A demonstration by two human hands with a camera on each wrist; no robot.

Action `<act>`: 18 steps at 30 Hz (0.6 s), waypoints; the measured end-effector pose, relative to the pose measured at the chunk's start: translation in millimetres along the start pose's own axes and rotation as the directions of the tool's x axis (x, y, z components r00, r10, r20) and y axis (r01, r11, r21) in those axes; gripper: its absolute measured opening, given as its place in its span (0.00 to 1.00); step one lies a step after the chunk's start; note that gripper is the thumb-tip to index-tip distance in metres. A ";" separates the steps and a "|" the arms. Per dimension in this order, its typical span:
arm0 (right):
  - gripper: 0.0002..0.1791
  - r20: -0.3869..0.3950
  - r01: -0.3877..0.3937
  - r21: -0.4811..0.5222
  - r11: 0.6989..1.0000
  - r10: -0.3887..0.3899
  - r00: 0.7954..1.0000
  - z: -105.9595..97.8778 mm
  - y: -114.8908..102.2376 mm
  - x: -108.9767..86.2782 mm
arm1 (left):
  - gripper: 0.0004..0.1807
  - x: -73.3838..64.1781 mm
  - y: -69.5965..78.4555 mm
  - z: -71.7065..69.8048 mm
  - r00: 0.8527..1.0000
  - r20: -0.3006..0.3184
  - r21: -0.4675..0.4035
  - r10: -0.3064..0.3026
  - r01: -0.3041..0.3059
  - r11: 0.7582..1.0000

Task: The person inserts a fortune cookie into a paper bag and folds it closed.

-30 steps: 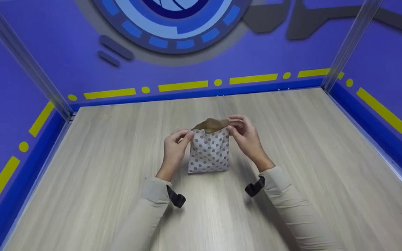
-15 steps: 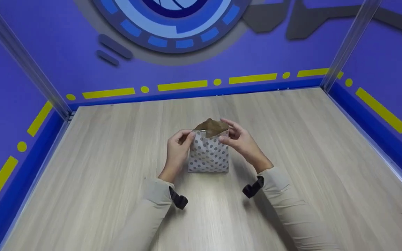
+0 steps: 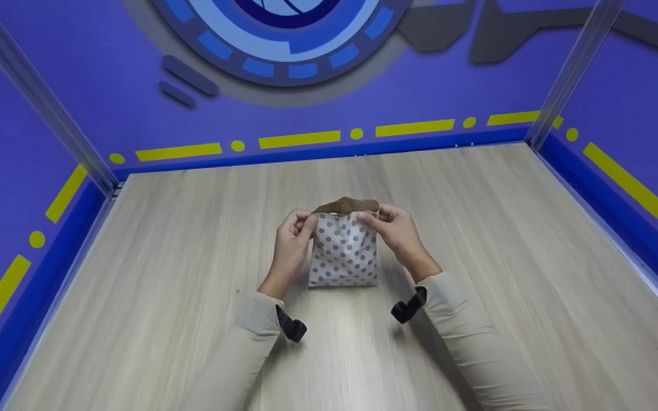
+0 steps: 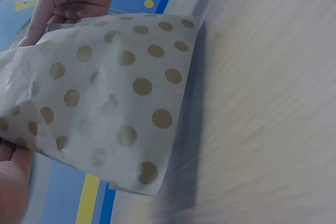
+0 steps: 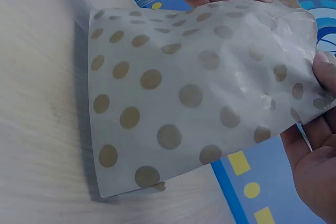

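Observation:
A white paper bag with grey-brown polka dots [image 3: 343, 257] stands upright at the middle of the table in the head view. Its brown inside [image 3: 349, 205] shows at the top, where the mouth gapes a little. My left hand [image 3: 292, 245] pinches the upper left corner, thumb in front. At the upper right my right hand [image 3: 402, 235] grips the rim, its thumb on the dotted front and its fingers behind. Both wrist views show the bag's crinkled face [image 4: 105, 93] and its straight bottom edge close to the tabletop. What the bag contains is hidden.
The wood-grain table [image 3: 163, 257] runs out on both sides of the bag. Blue-purple panels [image 3: 306, 123] with yellow marks enclose it at the back and both sides. A black wrist camera [image 3: 292, 328] sits on the left cuff, another [image 3: 409, 306] on the right.
My right hand has shifted inward along the rim from the right corner, its thumb moving onto the front. The bag's mouth looks narrower than half a second ago. The left hand keeps its hold.

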State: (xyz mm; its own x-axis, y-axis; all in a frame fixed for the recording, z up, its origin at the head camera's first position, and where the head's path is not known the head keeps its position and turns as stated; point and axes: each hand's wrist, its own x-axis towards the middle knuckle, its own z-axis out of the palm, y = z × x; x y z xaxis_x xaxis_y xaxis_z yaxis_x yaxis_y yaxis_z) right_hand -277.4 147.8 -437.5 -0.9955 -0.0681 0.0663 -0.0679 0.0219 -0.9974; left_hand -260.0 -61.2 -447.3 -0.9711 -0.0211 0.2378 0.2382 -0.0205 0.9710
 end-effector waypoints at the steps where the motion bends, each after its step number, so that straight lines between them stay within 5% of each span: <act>1: 0.12 -0.002 0.000 0.010 1.000 0.000 1.000 -0.4 0.2 0.1 | 0.07 0.0 0.2 -0.6 1.000 0.004 0.001 -0.002 0.002 1.000; 12: 0.07 0.055 0.041 0.042 0.998 -0.043 0.998 -2.1 1.4 -0.6 | 0.08 1.0 0.1 -5.7 0.997 0.070 0.023 -0.014 0.012 1.000; 18: 0.07 0.067 0.059 -0.003 0.998 -0.058 0.996 1.4 2.5 -2.1 | 0.21 0.1 0.9 -5.2 0.986 0.165 0.038 -0.034 0.029 0.999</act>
State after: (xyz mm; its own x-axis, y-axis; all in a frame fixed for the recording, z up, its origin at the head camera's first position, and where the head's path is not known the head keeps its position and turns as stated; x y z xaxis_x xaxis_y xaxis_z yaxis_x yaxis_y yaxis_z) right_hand -275.4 146.7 -440.1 -0.9831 -0.1359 0.1225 -0.1264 0.0208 -0.9918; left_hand -259.8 -66.5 -446.5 -0.9680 0.1448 0.2051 0.2096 0.0166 0.9776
